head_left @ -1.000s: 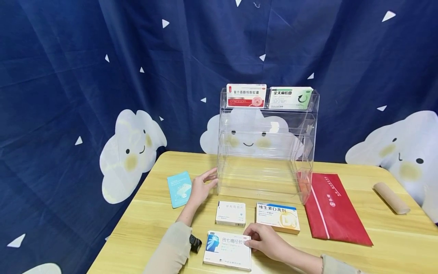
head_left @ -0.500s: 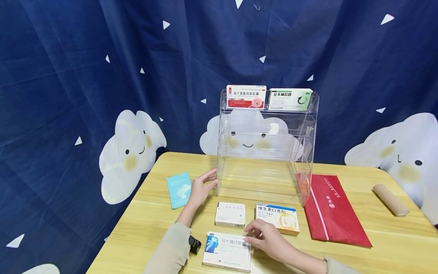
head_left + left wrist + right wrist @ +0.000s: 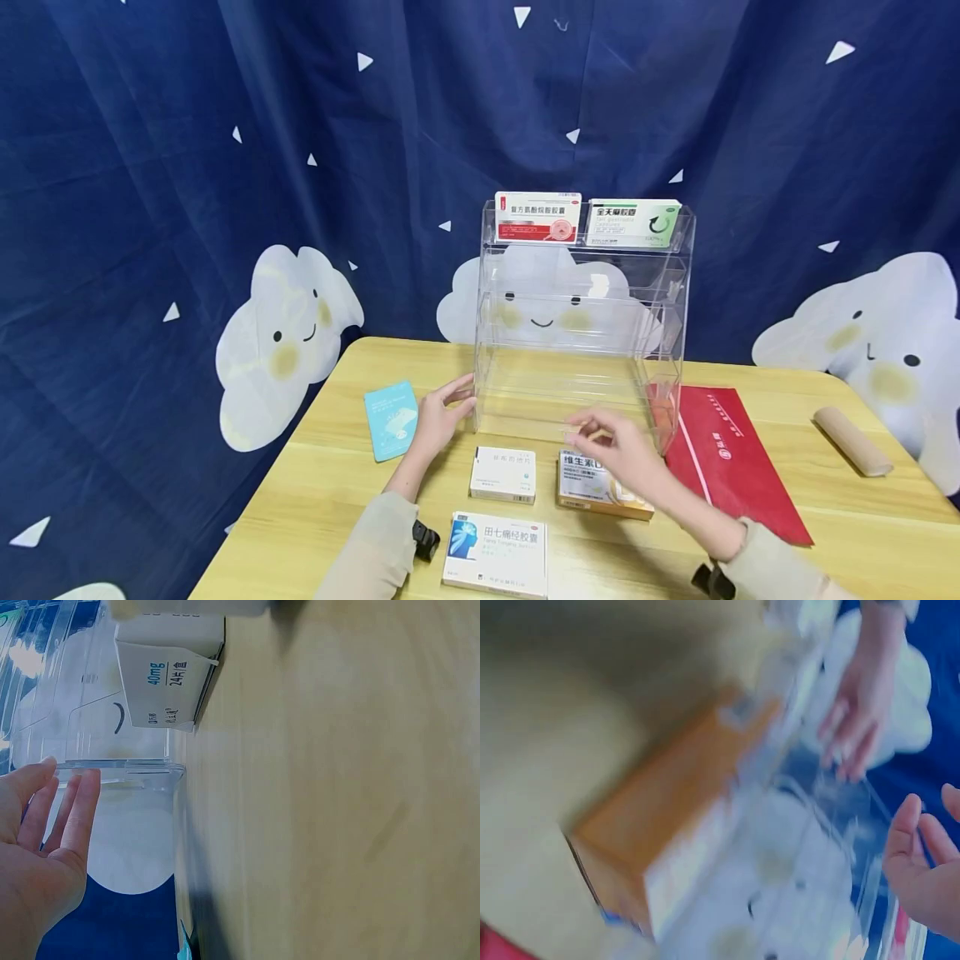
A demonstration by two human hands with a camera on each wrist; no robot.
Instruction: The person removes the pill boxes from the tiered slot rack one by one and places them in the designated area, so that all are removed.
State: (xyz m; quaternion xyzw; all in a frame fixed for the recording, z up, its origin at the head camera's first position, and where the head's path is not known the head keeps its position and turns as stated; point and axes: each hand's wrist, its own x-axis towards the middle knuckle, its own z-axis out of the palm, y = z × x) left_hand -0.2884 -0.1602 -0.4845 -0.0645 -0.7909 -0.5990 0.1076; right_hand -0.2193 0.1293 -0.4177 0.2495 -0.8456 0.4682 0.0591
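My left hand [image 3: 437, 419] touches the left side of a clear plastic display rack [image 3: 562, 421] with nearly straight fingers; the left wrist view shows its fingertips at the panel's edge. My right hand [image 3: 617, 446] hovers over the vitamin D drops box [image 3: 592, 483], covering part of it. Its fingers are loosely bent with nothing between them. A small white medicine box [image 3: 504, 473] lies left of the vitamin D box. Closer to me lies a white box with a blue head picture [image 3: 497, 552]. The right wrist view, blurred, shows the vitamin D box's orange side [image 3: 667, 787].
On the rack's top tier stand a red-and-white box [image 3: 537, 218] and a green-and-white box [image 3: 632, 223]. A blue packet [image 3: 392, 421] lies left, a red pouch [image 3: 738, 462] right, partly behind the rack, and a cardboard tube [image 3: 852, 442] farther right. A blue curtain [image 3: 420, 125] hangs behind the table.
My right hand has left the right edge of the box with the blue head picture and moved up and forward over the vitamin D box. My left hand stays at the rack.
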